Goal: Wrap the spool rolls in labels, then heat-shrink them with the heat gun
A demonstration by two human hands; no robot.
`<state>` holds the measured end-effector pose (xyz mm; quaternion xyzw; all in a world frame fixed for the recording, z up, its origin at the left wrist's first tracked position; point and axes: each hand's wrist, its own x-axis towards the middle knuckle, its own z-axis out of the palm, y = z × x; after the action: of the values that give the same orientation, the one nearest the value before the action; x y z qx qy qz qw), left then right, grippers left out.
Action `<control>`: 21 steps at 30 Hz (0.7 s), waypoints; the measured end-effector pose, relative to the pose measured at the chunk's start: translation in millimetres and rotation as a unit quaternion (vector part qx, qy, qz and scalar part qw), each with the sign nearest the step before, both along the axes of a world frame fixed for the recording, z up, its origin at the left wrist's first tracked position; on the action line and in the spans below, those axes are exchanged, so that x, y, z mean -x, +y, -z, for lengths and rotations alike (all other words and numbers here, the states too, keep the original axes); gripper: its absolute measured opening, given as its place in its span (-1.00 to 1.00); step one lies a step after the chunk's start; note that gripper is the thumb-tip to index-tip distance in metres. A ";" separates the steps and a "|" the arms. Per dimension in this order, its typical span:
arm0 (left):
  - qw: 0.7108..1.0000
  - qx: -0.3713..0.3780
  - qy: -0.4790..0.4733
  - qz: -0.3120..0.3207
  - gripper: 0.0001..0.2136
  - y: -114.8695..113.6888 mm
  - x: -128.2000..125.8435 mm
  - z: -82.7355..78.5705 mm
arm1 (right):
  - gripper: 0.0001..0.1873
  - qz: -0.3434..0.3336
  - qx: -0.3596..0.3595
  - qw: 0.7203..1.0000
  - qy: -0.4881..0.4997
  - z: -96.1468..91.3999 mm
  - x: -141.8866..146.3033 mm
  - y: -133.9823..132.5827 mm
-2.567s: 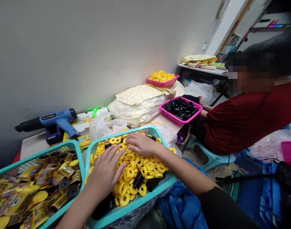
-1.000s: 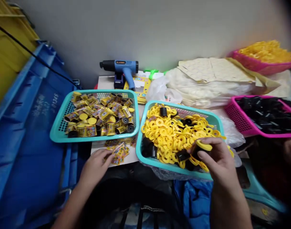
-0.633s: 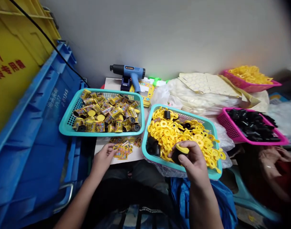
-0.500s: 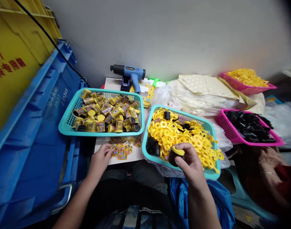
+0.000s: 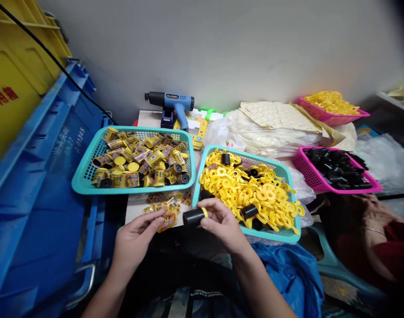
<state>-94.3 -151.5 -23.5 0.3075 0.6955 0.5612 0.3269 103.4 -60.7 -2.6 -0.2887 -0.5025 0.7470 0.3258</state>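
Observation:
My right hand [image 5: 220, 221] grips a black plastic cylinder [image 5: 192, 217] by its yellow cap end, the cylinder lying sideways with its black end toward my left hand. My left hand [image 5: 139, 234] is closed in a pinch on a small yellow printed label [image 5: 162, 213], mostly hidden by the fingers. Below that pinch lies a pile of loose printed labels [image 5: 170, 205] on the white tabletop. A teal basket [image 5: 296, 229] by my right hand holds yellow ring-shaped caps with tabs and several black cylinders. In the left teal basket [image 5: 76, 183] are many label-wrapped cylinders.
A blue heat gun [image 5: 175, 100] stands behind the baskets. Plastic bags [image 5: 271, 132] and pink baskets of black parts [image 5: 337, 170] and yellow parts [image 5: 331, 106] lie rightward. Blue crates [image 5: 56, 176] rise at left. Another person's hand [image 5: 376, 221] shows at far right.
My right hand has carried the capped black cylinder left from over the yellow caps and turned it sideways. My left hand has come up off the label pile, closer to the cylinder.

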 end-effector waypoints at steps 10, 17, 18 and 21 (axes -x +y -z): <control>1.000 -0.006 0.018 0.001 -0.68 -4.5 -4.5 7.1 | -0.58 -0.002 0.017 0.998 -0.060 -1.4 6.6 0.7; 0.999 -0.017 0.026 0.026 -0.69 -4.3 -9.1 1.2 | -0.63 0.038 -0.042 0.990 -0.126 6.0 9.1 -5.8; 0.999 -0.016 0.018 0.027 -0.68 -3.9 -9.8 -0.3 | -0.63 0.038 -0.048 0.990 -0.124 6.9 9.7 -6.9; 0.998 -0.015 -0.026 0.055 -0.65 -2.0 -12.8 -8.7 | -0.61 0.035 -0.073 0.988 -0.129 8.6 12.1 -10.6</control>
<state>-81.5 -153.5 -14.8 0.3356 0.6602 0.5606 0.3704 91.3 -71.3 -11.2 -0.3753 -0.5835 0.6527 0.3046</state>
